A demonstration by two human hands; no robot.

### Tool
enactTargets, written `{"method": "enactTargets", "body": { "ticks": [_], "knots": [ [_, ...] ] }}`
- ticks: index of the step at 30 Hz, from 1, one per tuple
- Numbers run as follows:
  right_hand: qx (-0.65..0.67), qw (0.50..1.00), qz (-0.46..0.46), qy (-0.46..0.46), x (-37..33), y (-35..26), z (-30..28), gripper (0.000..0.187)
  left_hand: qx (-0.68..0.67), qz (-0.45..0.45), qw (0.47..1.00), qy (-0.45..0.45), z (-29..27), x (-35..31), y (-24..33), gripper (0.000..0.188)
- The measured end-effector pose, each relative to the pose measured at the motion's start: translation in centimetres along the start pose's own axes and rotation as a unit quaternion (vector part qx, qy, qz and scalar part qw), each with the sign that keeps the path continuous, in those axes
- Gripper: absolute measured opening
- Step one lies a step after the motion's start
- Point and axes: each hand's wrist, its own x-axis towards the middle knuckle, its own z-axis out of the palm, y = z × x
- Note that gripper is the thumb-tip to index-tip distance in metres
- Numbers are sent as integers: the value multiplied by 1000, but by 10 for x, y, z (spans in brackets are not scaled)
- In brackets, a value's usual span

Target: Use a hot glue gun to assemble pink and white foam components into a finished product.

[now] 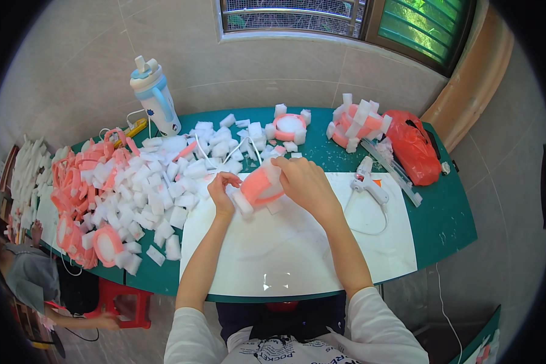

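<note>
A pink foam ring with white foam blocks on its rim is tilted up above the white board. My left hand is closed, its fingertips gripping the ring's left edge, just above a white block. At the ring's upper right, my right hand is closed on a white foam block lying against the rim. The right fingers partly hide this block. A white glue gun with a cord lies on the board to the right of my right hand.
Loose white foam blocks and pink rings are heaped at left. A bottle stands behind them. Rings with blocks sit at the back, near clear sticks and a red bag. Another person sits at left.
</note>
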Motion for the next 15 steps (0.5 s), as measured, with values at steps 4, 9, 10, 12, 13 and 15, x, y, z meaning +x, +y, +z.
{"method": "enactTargets", "body": {
  "ticks": [4,9,10,12,13,15],
  "knots": [
    [9,1000,-7,10,0,3,0,26,11,9,999,-33,1,-1,-4,51],
    [18,1000,-10,20,0,4,0,25,9,23,999,-25,3,-1,1,51],
    [22,1000,-8,15,0,4,-1,25,4,20,1000,-15,4,-1,3,51],
    [26,1000,-5,10,0,4,0,26,-2,16,1000,-7,5,-1,3,50],
    [20,1000,-6,11,0,4,0,26,11,23,1000,-7,6,-2,2,50],
    [16,1000,-8,13,0,4,0,26,26,31,999,-6,7,-3,2,50]
  ]
}}
